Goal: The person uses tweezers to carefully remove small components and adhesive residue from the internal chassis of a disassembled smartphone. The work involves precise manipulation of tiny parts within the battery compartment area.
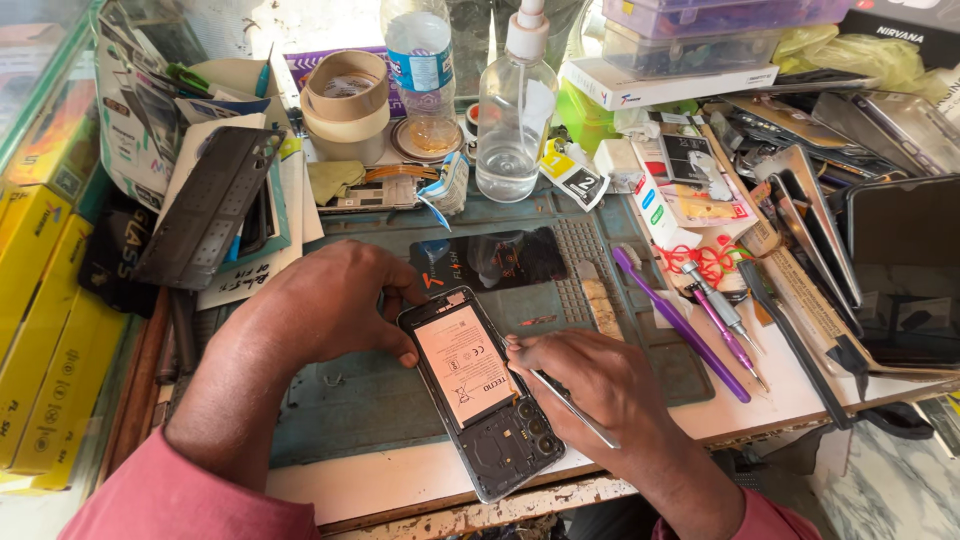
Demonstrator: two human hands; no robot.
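An opened smartphone (480,400) lies back-up on a grey-green work mat (350,390), its pale battery and black camera block exposed. My left hand (320,300) rests on the phone's upper left edge, thumb against the frame. My right hand (600,385) sits at the phone's right side and grips slim metal tweezers (575,410), fingertips touching the battery's right edge. A dark back cover (490,260) lies just beyond the phone.
A clear spray bottle (513,110), a water bottle (422,70) and tape rolls (345,100) stand at the back. Purple tools (680,325) and screwdrivers lie to the right, beside stacked phone screens (850,230). Yellow boxes (40,330) line the left.
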